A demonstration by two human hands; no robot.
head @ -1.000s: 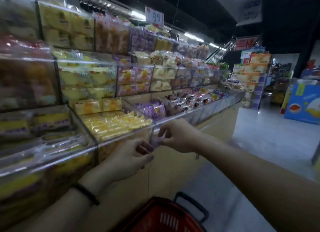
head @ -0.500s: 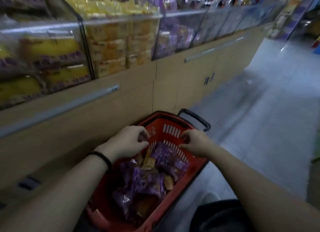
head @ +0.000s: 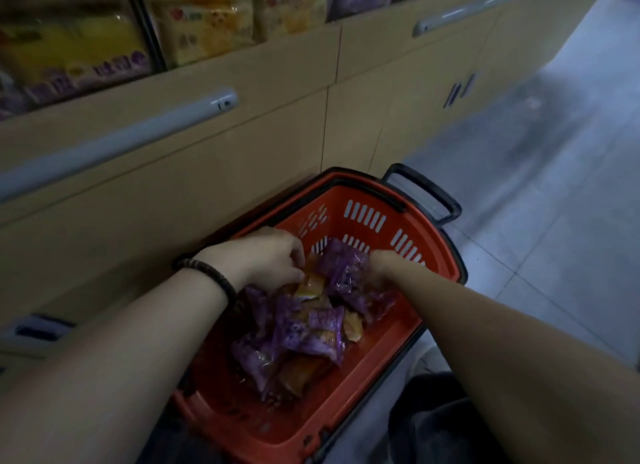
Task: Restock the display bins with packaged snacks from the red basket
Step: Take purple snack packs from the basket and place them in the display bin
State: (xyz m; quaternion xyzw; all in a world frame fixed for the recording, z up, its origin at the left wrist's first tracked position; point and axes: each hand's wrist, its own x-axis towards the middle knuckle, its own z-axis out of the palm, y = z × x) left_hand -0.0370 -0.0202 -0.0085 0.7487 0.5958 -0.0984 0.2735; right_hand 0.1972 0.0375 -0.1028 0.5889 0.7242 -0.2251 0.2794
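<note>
Both hands are down in red basket (head: 366,408) on floor (head: 561,186) below display bins (head: 207,16), left hand (head: 268,255) fingers curled on snack packs (head: 308,328), right hand (head: 382,266) just beside, fingers buried in purple wrappers, grip can't tell.

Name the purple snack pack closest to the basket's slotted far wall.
The purple pack between left hand and right hand, by the far wall of the red basket; the others lie nearer the person.

Left hand (head: 273,255) gripping snack packets (head: 311,328), right hand (head: 382,264) among them, red basket (head: 384,366)
</note>
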